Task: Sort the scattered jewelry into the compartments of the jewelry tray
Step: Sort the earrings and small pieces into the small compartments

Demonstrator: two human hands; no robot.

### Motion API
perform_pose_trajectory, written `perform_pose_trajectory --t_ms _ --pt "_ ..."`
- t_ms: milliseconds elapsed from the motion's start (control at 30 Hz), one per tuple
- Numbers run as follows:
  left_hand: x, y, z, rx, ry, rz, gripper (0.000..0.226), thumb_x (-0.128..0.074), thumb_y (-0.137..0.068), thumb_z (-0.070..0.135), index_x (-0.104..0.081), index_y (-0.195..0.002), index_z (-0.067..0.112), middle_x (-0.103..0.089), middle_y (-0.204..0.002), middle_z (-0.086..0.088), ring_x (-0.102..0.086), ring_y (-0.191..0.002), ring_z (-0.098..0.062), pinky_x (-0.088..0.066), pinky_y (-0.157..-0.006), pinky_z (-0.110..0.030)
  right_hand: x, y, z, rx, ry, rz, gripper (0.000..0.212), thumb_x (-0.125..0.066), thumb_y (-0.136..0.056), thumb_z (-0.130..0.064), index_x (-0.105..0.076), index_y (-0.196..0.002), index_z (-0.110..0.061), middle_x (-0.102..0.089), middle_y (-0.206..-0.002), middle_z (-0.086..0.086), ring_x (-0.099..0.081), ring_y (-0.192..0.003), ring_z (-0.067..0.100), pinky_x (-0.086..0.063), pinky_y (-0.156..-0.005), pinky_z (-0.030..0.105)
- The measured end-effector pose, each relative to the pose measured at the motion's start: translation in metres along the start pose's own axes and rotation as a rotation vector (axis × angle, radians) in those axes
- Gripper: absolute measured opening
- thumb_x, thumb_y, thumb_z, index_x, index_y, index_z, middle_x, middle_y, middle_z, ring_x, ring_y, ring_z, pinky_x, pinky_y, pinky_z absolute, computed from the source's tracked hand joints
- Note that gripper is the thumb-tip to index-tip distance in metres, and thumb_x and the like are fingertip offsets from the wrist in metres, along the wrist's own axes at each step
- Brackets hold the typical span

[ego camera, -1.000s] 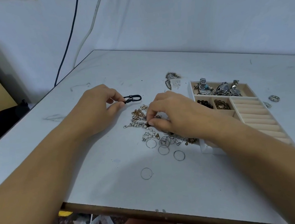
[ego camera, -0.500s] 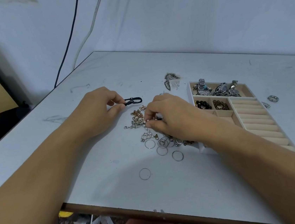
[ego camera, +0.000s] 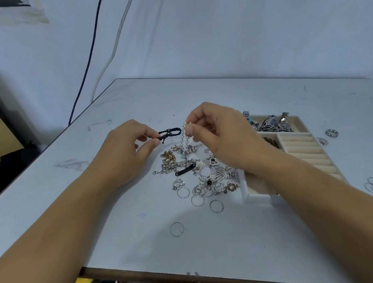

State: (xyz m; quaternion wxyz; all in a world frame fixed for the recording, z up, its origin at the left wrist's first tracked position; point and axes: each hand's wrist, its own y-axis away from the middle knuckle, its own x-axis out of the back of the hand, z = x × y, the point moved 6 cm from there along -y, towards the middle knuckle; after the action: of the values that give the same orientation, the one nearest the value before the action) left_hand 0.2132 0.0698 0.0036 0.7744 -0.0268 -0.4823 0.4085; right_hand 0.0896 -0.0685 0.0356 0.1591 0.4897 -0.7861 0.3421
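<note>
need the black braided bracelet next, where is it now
In the head view the black braided bracelet is mid-frame, pinched by the left hand, its free end beside the pearl strand held by the right hand.

Both forearms reach forward and inward, the left hand (ego camera: 126, 152) pinching a black bracelet (ego camera: 171, 132) between thumb and forefinger, the right hand (ego camera: 222, 135), slightly higher, pinching a pearl string (ego camera: 183, 139) with curled fingers
</note>
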Motion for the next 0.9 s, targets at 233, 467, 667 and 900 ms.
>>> perform_pose_trajectory --t_ms 233,467,667,900 --pt "0.004 -0.002 0.038 -0.138 0.058 0.054 0.009 -0.061 -0.089 0.028 -0.064 -0.094 0.035 -0.06 -0.096 0.012 -0.057 -0.092 -0.001 -0.046 -0.079 -0.013 0.048 0.007 0.002 -0.008 -0.003 0.093 0.007 -0.064 -0.089 -0.025 -0.059 -0.084 -0.028 -0.069 -0.079 -0.004 -0.066 -0.075 0.012 -0.054 -0.075 0.03" --pt "-0.006 -0.004 0.088 -0.212 0.081 -0.017 0.009 -0.06 -0.088 0.031 -0.064 -0.093 0.038 -0.06 -0.098 0.018 -0.054 -0.095 0.005 -0.039 -0.071 -0.003 0.116 0.028 0.019 -0.011 -0.041 0.216 0.006 -0.065 -0.088 -0.025 -0.062 -0.085 -0.029 -0.07 -0.083 0.002 -0.066 -0.079 0.022 -0.054 -0.075 0.034" --pt "-0.031 -0.005 0.122 -0.258 0.061 -0.08 0.01 -0.057 -0.09 0.031 -0.064 -0.096 0.035 -0.061 -0.096 0.019 -0.055 -0.094 0.002 -0.041 -0.074 -0.009 0.156 0.044 0.038 -0.005 -0.1 0.297 0.007 -0.065 -0.088 -0.018 -0.064 -0.087 -0.025 -0.07 -0.082 0.001 -0.066 -0.078 0.017 -0.056 -0.08 0.04" --pt "-0.045 -0.014 0.139 -0.237 -0.082 -0.162 0.012 -0.055 -0.092 0.032 -0.065 -0.098 0.032 -0.062 -0.095 0.019 -0.048 -0.097 0.013 -0.04 -0.079 -0.009 0.162 0.06 0.056 0.011 -0.16 0.35 0.008 -0.064 -0.089 -0.017 -0.064 -0.088 -0.025 -0.07 -0.079 -0.006 -0.066 -0.076 0.017 -0.057 -0.077 0.038"
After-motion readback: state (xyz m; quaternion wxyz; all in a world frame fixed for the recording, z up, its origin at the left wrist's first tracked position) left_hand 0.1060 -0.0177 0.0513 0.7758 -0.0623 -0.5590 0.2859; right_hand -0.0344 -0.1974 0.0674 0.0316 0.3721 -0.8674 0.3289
